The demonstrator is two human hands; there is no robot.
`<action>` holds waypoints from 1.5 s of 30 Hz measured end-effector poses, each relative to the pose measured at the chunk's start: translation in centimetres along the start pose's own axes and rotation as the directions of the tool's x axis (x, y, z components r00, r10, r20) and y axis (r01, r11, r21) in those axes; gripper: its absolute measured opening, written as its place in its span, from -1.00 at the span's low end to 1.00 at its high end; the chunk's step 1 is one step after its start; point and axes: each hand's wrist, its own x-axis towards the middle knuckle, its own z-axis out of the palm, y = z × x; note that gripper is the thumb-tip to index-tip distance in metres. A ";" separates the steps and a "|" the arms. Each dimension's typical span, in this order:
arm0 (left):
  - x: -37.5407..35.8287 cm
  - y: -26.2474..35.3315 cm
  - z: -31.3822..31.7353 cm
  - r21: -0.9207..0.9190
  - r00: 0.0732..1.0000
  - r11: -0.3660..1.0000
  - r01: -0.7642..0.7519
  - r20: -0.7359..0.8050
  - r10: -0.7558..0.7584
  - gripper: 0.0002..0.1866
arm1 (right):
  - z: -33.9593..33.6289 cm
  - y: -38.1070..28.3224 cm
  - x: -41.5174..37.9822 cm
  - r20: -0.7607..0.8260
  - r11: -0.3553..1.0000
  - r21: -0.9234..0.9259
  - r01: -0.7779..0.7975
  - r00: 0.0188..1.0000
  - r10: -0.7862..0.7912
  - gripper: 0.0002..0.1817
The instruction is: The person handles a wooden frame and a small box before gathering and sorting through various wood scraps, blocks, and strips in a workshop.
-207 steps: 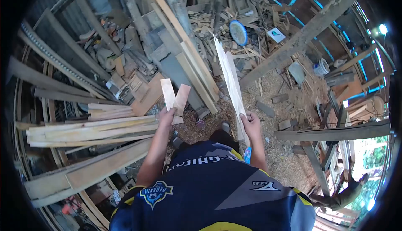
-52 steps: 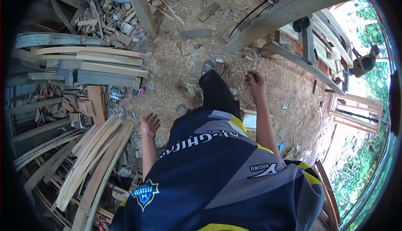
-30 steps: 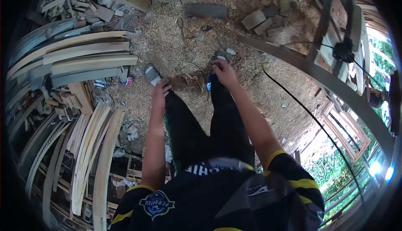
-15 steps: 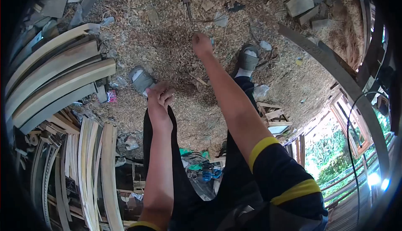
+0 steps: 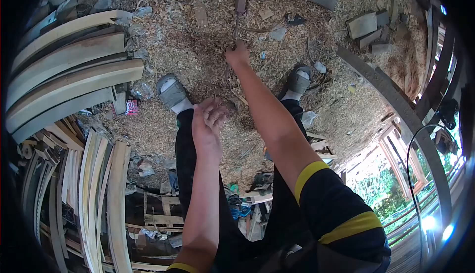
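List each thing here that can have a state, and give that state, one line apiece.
Thin dark rod: lying on the ground
Right hand: curled at the rod; grip unclear
Left hand: half open, no object visible in it
Shavings: scattered over the ground
Grey sandals: both worn
Thick boards: stacked
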 end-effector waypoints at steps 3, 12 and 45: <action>0.4 0.9 -0.7 0.079 0.995 0.995 -0.057 -0.083 0.063 -0.43 | 0.6 0.6 -2.9 -0.133 0.968 0.250 0.035 0.991 -0.001 -0.47; 0.3 4.8 -1.6 0.080 0.906 0.925 -0.371 -0.185 0.380 -0.45 | -6.3 0.9 -12.4 0.031 0.647 0.171 0.743 0.653 -0.757 -0.76; 0.2 8.6 -11.0 -0.608 0.952 0.747 -0.270 -0.286 0.111 -0.51 | 5.7 -8.5 -3.1 -0.258 0.873 -0.257 0.415 0.841 -0.476 -0.40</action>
